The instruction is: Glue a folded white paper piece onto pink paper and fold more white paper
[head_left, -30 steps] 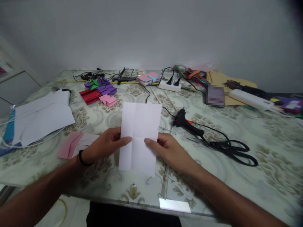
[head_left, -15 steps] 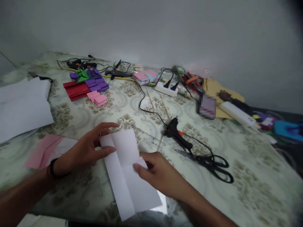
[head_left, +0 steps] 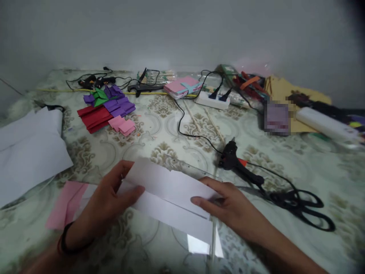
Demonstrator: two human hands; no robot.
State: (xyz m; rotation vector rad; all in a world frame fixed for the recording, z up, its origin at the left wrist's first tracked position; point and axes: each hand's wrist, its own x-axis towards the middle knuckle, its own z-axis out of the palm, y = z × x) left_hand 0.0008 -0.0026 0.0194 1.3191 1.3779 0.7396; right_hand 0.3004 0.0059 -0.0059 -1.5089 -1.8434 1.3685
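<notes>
A creased white sheet of paper (head_left: pixel 168 190) is held between my two hands, above the table. My left hand (head_left: pixel 114 194) pinches its left end, thumb on top and fingers behind. At the right end my right hand (head_left: pixel 222 199) grips it the same way. A long fold runs along the sheet, with a narrow strip on the near side. Pink folded paper (head_left: pixel 67 203) lies under and left of my left wrist. Beyond my right hand rest a black glue gun (head_left: pixel 239 163) and large black scissors (head_left: pixel 299 205).
White sheets (head_left: pixel 31 148) are stacked at the left. Red folded paper (head_left: pixel 95 116), purple folded paper (head_left: pixel 119 105) and pink pieces (head_left: pixel 122 125) lie farther back. A white power strip (head_left: pixel 213 99) with plugs and cables stands behind. A clear ruler (head_left: pixel 185 165) lies beyond the sheet.
The white sheet has turned from upright to lengthwise across my view. My right hand has moved from its middle to its right end. The camera view has shifted slightly.
</notes>
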